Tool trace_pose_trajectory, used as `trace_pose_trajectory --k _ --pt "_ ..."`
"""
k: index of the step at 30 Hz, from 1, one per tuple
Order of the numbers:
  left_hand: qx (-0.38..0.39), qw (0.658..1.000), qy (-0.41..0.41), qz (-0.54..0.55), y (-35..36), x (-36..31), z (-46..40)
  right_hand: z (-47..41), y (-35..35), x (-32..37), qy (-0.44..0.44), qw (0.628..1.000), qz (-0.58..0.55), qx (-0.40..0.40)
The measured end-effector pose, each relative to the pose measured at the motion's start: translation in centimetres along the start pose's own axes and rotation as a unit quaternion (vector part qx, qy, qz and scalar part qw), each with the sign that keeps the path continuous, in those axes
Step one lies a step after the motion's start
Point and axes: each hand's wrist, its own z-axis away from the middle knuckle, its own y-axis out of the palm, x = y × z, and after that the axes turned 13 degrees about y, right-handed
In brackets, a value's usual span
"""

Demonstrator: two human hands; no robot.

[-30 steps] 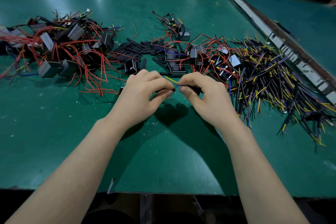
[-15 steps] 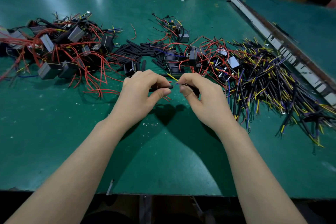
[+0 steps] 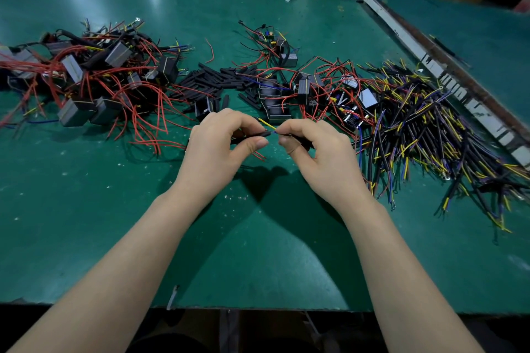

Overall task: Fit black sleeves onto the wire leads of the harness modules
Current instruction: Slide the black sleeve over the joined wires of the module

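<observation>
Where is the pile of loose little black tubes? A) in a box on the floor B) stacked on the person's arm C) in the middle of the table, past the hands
C: the loose black sleeves lie heaped on the green table beyond the left hand and right hand.

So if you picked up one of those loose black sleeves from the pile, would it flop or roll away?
Probably fairly stiff: the black sleeves lie straight in the pile. Likely very light, being thin tubes. They look round, so one might roll on the flat green table.
</observation>
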Motion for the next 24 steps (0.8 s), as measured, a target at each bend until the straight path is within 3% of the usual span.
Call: trace_pose_trajectory --k 18,24 --pt "-0.013 0.999 0.024 -0.036 0.06 -0.60 0.03 0.14 -0.32 0.17 -0.036 0.998 0.057 -0.005" --pt "-0.017 1.000 0.012 -0.018 0.27 -0.70 0.07 0.19 -0.04 0.30 0.006 0.998 0.060 -0.015"
